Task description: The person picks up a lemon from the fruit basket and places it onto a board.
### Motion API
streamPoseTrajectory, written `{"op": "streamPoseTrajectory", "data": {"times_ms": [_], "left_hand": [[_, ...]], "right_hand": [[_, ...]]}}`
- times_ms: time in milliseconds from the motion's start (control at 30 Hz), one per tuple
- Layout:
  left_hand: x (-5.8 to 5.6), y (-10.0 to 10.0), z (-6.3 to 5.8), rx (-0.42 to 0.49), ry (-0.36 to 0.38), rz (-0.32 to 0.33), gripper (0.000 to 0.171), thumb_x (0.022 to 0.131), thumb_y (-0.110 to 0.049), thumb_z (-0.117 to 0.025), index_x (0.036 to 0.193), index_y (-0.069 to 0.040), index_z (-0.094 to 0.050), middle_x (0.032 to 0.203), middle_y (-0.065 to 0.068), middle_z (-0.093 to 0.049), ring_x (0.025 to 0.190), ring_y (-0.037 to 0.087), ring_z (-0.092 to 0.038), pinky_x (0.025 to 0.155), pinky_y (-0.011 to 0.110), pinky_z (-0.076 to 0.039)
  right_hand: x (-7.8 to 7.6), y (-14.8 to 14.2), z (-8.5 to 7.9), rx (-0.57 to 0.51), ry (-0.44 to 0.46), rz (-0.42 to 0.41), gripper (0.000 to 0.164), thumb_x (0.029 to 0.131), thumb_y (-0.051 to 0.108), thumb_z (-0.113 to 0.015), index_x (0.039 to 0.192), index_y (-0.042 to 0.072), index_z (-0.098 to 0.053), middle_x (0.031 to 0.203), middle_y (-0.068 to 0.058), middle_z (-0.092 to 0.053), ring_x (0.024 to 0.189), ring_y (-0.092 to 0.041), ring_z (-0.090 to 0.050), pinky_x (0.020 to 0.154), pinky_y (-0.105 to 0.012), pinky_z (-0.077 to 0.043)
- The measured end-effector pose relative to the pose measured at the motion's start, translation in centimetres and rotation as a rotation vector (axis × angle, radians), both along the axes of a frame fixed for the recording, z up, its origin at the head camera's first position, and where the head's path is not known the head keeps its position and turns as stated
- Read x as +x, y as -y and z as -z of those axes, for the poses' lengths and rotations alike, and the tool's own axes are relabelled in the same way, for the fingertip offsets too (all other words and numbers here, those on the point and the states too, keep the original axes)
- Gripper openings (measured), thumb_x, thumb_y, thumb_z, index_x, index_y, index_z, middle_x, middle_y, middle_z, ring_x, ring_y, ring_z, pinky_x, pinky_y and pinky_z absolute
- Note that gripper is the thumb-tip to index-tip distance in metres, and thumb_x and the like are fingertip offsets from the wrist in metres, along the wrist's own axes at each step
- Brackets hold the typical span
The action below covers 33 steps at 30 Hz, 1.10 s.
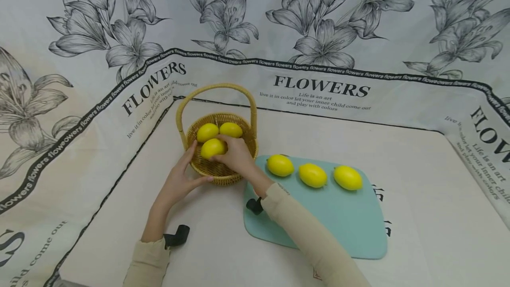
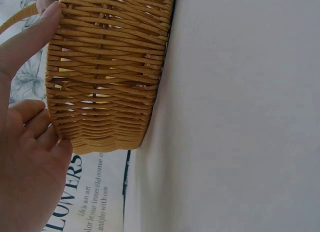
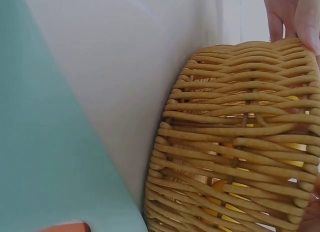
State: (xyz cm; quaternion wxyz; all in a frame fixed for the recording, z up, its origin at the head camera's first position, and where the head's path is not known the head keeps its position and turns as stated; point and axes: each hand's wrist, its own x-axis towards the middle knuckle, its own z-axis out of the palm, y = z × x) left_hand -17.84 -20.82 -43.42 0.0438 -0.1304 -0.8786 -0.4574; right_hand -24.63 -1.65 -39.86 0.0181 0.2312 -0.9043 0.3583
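Note:
My right hand [image 1: 235,154] reaches into a woven wicker basket [image 1: 225,180] and pinches a yellow lemon [image 1: 212,149] between thumb and fingers. Behind that lemon, two more lemons [image 1: 207,132] lie side by side in the basket. At the basket's near left side, my left hand [image 1: 177,180] holds the rim, its thumb at the front and its fingers by the left side. Seen from the left wrist, the thumb and fingers of the left hand [image 2: 32,157] meet the wicker basket [image 2: 107,77] at its rim. Wicker mostly hides the right hand and lemons in the right wrist view.
Right of the basket lies a light green cutting board [image 1: 318,220], with a row of three lemons [image 1: 312,175] along its far side. The basket's tall handle [image 1: 217,86] arches above it. A white flower-printed cloth [image 1: 322,92] covers table and walls.

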Motion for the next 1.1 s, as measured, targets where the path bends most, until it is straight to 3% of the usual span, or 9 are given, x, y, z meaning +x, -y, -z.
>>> {"op": "streamPoseTrajectory", "data": {"times_ms": [600,700,833,1100], "left_hand": [[0.0,0.0,0.0,-0.023,0.0,0.004,0.108,0.077,-0.04,-0.081,0.157,-0.023,-0.01,0.161,0.007,-0.01,0.145,0.033,-0.013,0.113,0.059,-0.019],[0.1,-0.1,-0.2,-0.02,0.004,0.003,0.108,0.076,-0.04,-0.081,0.157,-0.023,-0.01,0.161,0.008,-0.01,0.145,0.033,-0.013,0.114,0.058,-0.019],[0.1,-0.1,-0.2,-0.018,0.001,0.005,0.108,0.077,-0.04,-0.081,0.156,-0.023,-0.01,0.161,0.008,-0.01,0.145,0.033,-0.013,0.114,0.058,-0.019],[-0.1,0.0,0.2,-0.018,-0.014,0.006,0.108,0.077,-0.04,-0.081,0.157,-0.022,-0.011,0.161,0.004,-0.009,0.145,0.031,-0.013,0.114,0.058,-0.019]], "right_hand": [[1.4,-1.5,-0.8,-0.066,-0.06,0.017,0.066,0.078,0.037,-0.08,0.135,0.011,-0.057,0.125,-0.009,-0.063,0.099,-0.016,-0.063,0.083,-0.029,-0.055],[1.8,-1.8,-1.2,-0.085,-0.07,0.013,0.066,0.078,0.035,-0.08,0.135,0.01,-0.057,0.123,-0.01,-0.064,0.08,-0.013,-0.061,0.074,-0.024,-0.054],[2.2,-2.2,-1.7,-0.104,-0.087,0.001,0.066,0.078,0.034,-0.081,0.134,0.009,-0.058,0.113,-0.009,-0.068,0.054,-0.008,-0.045,0.057,-0.018,-0.045],[2.8,-3.2,-2.3,-0.144,-0.088,-0.004,0.065,0.077,0.032,-0.082,0.134,0.01,-0.058,0.117,-0.008,-0.066,0.061,-0.014,-0.05,0.056,-0.019,-0.045]]}}
